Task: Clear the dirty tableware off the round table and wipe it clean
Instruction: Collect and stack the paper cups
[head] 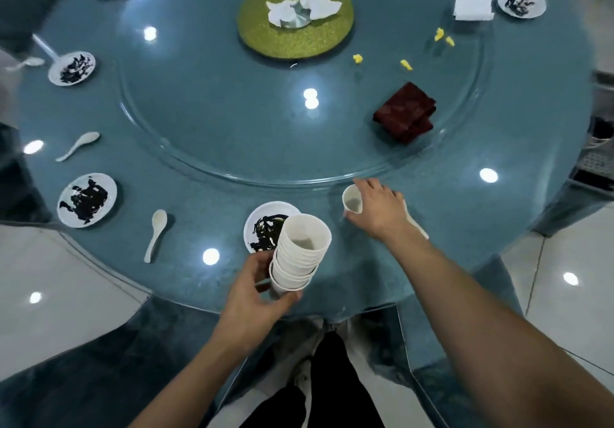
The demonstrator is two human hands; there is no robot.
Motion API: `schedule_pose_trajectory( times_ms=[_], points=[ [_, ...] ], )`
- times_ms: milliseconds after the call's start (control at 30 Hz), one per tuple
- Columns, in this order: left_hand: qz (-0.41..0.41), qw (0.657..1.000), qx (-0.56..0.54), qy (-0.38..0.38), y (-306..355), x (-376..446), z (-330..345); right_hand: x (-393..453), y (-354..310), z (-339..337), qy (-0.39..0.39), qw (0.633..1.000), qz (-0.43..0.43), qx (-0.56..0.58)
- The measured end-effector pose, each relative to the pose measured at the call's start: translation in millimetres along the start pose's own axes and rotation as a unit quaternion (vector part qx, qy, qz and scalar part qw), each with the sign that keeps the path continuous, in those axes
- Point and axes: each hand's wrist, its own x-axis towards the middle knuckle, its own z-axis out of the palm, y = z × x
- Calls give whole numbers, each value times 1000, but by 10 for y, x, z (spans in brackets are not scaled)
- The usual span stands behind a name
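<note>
Gripping a single white cup (353,202) w/ right hand (378,210), tilted just past dirty plate (265,225); left hand (255,289) curls round nested cup stack (299,251) nr table (206,168) edge.

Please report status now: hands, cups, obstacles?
Left hand holds cup stack. Right hand grips single cup. Dirty plate beside stack.

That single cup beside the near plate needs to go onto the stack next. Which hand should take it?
Right. The right hand already grips the single cup, tilted just off the table. The left hand is busy holding the stack of cups, so it should probably just steady the stack.
</note>
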Motion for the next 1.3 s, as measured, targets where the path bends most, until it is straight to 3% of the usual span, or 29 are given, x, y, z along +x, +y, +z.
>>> schedule_pose_trajectory(
  times_ms=[100, 167, 300, 400, 467, 700, 933, 1067, 1200, 1300],
  points=[
    [10, 1000, 14, -4, -21, -24, 19, -94, -1, 18, 35, 999, 0, 27],
    [14, 1000, 20, -8, -50, -72, 19, -266, 6, -42, 68, 989, 24, 128],
    [38, 999, 22, -21, -73, -197, 35, -811, -67, -449, 126, 900, 42, 415],
    [61, 997, 19, -48, -56, -331, 82, -1340, -209, -823, 168, 836, 8, 522],
    [75, 995, 14, -67, -66, -423, 130, -1717, -292, -1009, 163, 822, -21, 546],
    [134, 983, 8, -125, -24, -845, 421, -2775, -190, -942, 85, 892, -25, 443],
    [167, 967, 19, -190, 65, -1303, 863, -3520, 238, -816, 98, 887, -2, 451],
    [175, 961, 14, -214, 181, -1528, 1219, -3915, 577, -841, 141, 906, 25, 399],
    [189, 956, 20, -223, 349, -1791, 1747, -4361, 1150, -851, 222, 875, 48, 427],
    [190, 956, 13, -224, 453, -2053, 2251, -4748, 1767, -784, 265, 896, 94, 344]
  ],
)
